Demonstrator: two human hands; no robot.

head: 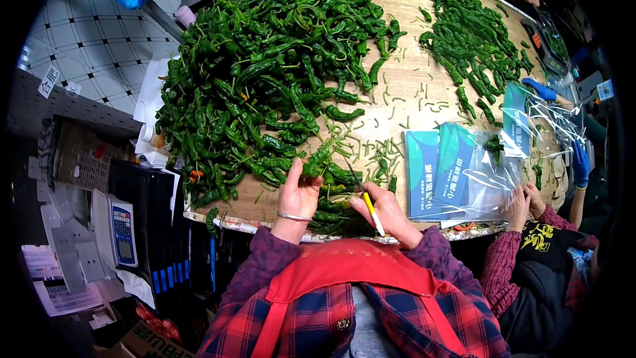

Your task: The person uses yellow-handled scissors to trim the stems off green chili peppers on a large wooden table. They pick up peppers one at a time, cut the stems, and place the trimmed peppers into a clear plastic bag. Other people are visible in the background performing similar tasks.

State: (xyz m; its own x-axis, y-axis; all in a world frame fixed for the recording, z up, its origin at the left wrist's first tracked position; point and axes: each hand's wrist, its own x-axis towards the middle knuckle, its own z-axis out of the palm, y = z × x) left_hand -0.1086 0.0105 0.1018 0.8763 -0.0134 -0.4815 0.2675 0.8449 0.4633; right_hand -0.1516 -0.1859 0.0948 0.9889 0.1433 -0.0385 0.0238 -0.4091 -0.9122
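Observation:
Near the table's front edge, my left hand holds a green pepper between thumb and fingers, a metal bangle at its wrist. To its right, my right hand grips a small tool with a yellow and white handle; its thin dark blade points up and away towards the pepper. The exact kind of tool is unclear. A large heap of wrinkled green peppers spreads beyond and left of my hands. Cut green stems lie scattered on the wooden table. More peppers lie between my hands at the edge.
Printed clear plastic bags lie to the right, by a co-worker's bare hands. Blue-gloved hands of another person handle a clear bag at far right. A smaller pepper pile lies beyond. A scale stands at left.

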